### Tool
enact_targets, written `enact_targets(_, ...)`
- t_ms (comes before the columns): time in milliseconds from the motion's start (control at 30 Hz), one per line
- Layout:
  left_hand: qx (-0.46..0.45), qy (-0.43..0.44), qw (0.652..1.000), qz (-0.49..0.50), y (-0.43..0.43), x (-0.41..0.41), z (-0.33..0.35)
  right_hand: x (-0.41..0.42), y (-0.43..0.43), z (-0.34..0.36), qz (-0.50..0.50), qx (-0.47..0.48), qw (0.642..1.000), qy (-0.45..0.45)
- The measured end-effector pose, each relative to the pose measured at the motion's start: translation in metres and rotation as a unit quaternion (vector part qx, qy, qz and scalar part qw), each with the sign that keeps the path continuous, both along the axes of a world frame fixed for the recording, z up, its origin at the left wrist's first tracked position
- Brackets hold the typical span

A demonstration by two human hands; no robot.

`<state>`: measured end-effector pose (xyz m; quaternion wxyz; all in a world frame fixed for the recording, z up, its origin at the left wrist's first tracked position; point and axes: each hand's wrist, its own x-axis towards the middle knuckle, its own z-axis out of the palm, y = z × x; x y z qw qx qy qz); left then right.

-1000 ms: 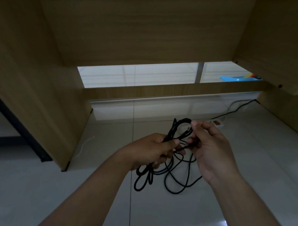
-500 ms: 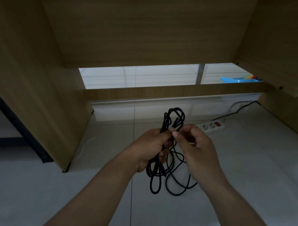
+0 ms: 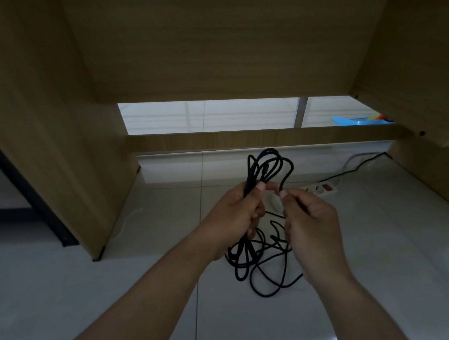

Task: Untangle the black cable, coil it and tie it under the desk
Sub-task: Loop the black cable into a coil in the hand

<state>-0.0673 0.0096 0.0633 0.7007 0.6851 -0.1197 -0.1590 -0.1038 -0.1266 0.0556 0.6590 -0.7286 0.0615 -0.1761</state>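
Under desk point(image 3: 222, 55): left fingers point(image 3: 259, 189) grip black cable point(image 3: 251, 174) bundle; right fingers point(image 3: 293, 199) pinch strand.

Both bare forearms reach forward, hands level and close together. The left hand point(image 3: 236, 213) is fisted round a bunch of the black cable point(image 3: 250, 170) — the right hand point(image 3: 313, 223) pinches one strand between thumb and forefinger.

**Open floor under the desk, boxed in on three sides**

Bare floor tiles point(image 3: 383, 251) lie open at 4 and 7 o'clock. A wooden side panel point(image 3: 66, 151) walls off 9 o'clock and another panel point(image 3: 425, 75) closes 2 o'clock. A low crossbar point(image 3: 244, 144) spans 12 o'clock. A power strip point(image 3: 324, 190) lies at 3 o'clock, and loose black cable point(image 3: 265, 280) loops clutter 5 o'clock.
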Motion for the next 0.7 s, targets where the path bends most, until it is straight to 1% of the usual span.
enact_targets(167, 0.0, 0.01, 0.999, 0.041, -0.009, -0.006, -0.006, -0.002, 0.002, 0.002, -0.01, -0.081, 0.996, -0.028)
enact_targets(333, -0.062, 0.067, 0.993, 0.077, -0.006, -0.004, -0.008, -0.004, -0.002, 0.004, 0.012, -0.124, 0.992, -0.032)
enact_targets(400, -0.086, 0.087, 0.989, 0.081, -0.005, -0.002, -0.008, -0.005, -0.002, 0.004, 0.025, -0.156, 0.987, -0.038)
enact_targets(567, -0.101, 0.097, 0.984, 0.113, -0.002, 0.002, -0.005, -0.005, 0.004, 0.005, 0.048, -0.238, 0.968, -0.066)
enact_targets(633, -0.111, 0.093, 0.979, 0.147, 0.003, 0.005, -0.003, -0.006, 0.008, 0.003, 0.083, -0.242, 0.966, -0.043)
enact_targets(700, -0.144, 0.102, 0.967, 0.183, 0.011, 0.011, 0.001, -0.006, 0.01, -0.001, 0.114, -0.26, 0.959, -0.013)
